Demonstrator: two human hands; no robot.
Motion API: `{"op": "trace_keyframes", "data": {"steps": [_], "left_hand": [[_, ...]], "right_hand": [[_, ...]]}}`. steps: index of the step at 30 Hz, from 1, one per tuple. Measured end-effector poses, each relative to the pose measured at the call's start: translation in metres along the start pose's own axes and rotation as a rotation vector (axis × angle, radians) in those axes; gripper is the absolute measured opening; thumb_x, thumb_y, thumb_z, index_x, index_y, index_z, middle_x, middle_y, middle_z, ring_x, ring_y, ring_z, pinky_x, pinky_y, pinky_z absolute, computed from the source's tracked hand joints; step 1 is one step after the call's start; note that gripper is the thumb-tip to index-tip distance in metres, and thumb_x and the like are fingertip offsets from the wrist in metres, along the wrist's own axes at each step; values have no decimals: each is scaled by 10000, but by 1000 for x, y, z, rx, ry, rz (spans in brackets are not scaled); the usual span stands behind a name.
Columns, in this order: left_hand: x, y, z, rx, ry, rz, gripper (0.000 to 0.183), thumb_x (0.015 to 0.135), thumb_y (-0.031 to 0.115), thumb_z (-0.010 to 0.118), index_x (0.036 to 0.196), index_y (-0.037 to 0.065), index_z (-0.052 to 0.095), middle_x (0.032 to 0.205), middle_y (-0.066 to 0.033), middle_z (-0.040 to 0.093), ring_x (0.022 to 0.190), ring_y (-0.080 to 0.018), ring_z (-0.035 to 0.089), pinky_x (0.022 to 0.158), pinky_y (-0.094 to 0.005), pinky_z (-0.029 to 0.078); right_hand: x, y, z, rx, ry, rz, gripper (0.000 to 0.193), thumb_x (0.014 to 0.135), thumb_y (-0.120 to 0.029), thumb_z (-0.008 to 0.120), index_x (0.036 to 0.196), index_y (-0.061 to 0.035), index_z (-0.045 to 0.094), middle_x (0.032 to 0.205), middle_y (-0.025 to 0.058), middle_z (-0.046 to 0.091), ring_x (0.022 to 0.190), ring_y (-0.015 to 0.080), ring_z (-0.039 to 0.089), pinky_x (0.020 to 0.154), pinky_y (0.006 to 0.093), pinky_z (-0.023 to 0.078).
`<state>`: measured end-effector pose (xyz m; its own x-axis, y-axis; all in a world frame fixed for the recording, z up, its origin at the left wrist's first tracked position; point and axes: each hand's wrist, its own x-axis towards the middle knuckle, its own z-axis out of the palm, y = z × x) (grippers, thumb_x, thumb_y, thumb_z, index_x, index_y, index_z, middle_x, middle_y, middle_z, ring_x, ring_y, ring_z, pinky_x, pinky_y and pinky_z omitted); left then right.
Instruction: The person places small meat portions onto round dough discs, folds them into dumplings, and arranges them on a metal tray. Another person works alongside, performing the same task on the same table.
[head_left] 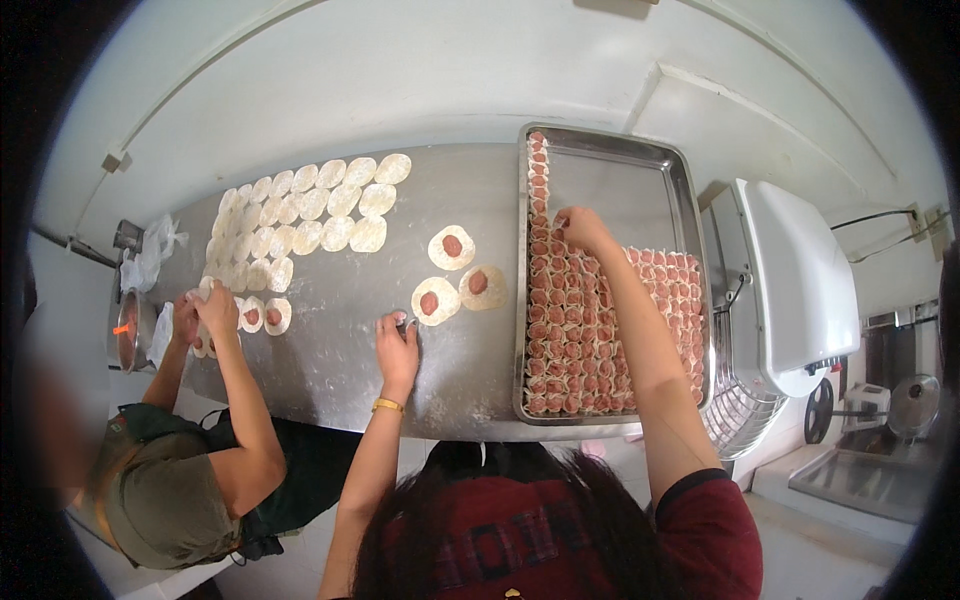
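Lettered shirt (500,535) lies nearest; bunched right hand (583,230) is over dumplings (572,345), half-curled left hand (397,348) beside wrappers (433,302); cannot tell what either holds.

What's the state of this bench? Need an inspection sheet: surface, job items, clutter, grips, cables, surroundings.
Surface: grey metal table, dusted with pale powder.
Job items: plain dough wrappers in rows at left; three filled wrappers mid-table; metal tray holding rows of open-topped dumplings.
Clutter: crumpled plastic bags and a round bowl at the left end.
Grips: left grip beside the filled wrappers, small dark item at the fingertips, unidentifiable; right grip at the tray's dumplings, hold unclear.
Cables: dark cables by the right wall.
Surroundings: white wall behind; white appliance right of tray; co-worker at left, hands at wrappers.
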<state>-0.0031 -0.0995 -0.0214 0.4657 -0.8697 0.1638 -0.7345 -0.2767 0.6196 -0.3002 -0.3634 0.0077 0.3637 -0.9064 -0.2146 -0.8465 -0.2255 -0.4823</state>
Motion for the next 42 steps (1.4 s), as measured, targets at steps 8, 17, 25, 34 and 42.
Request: {"op": "trace_keyframes", "data": {"steps": [8, 17, 25, 34, 42], "left_hand": [[10, 10, 5, 23, -53, -60, 148, 774, 91, 630, 883, 2, 583, 912, -161, 584, 816, -335, 579, 724, -414, 462], [7, 20, 3, 68, -51, -80, 182, 765, 135, 651, 888, 10, 601, 916, -164, 588, 833, -338, 588, 726, -416, 467], [10, 20, 7, 81, -54, -78, 169, 747, 124, 672, 842, -10, 632, 842, -184, 632, 783, -341, 613, 716, -414, 472], [-4, -5, 4, -149, -50, -107, 102, 726, 67, 656, 773, -2, 597, 718, -153, 611, 656, -289, 602, 625, -366, 469], [-41, -14, -25, -208, -21, -156, 108, 748, 64, 645, 796, 5, 568, 658, -118, 594, 596, -199, 574, 587, -324, 460]], "right_hand": [[3, -4, 1, -3, -6, 37, 224, 647, -116, 628, 858, -62, 679, 864, 183, 661, 838, 338, 638, 750, 398, 510], [9, -5, 1, -23, -2, 44, 237, 646, -144, 630, 859, -54, 680, 857, 181, 663, 836, 341, 638, 756, 406, 511], [9, 0, 2, 6, -17, 59, 261, 645, -148, 661, 885, -48, 673, 906, 190, 657, 887, 337, 628, 770, 399, 503], [10, 11, 3, -5, 43, 40, 318, 700, -81, 573, 1001, -84, 672, 934, 166, 668, 857, 316, 643, 763, 372, 506], [2, 5, 0, 41, -77, 68, 413, 713, -11, 531, 1087, -131, 658, 879, 135, 680, 767, 256, 648, 683, 343, 510]]}}
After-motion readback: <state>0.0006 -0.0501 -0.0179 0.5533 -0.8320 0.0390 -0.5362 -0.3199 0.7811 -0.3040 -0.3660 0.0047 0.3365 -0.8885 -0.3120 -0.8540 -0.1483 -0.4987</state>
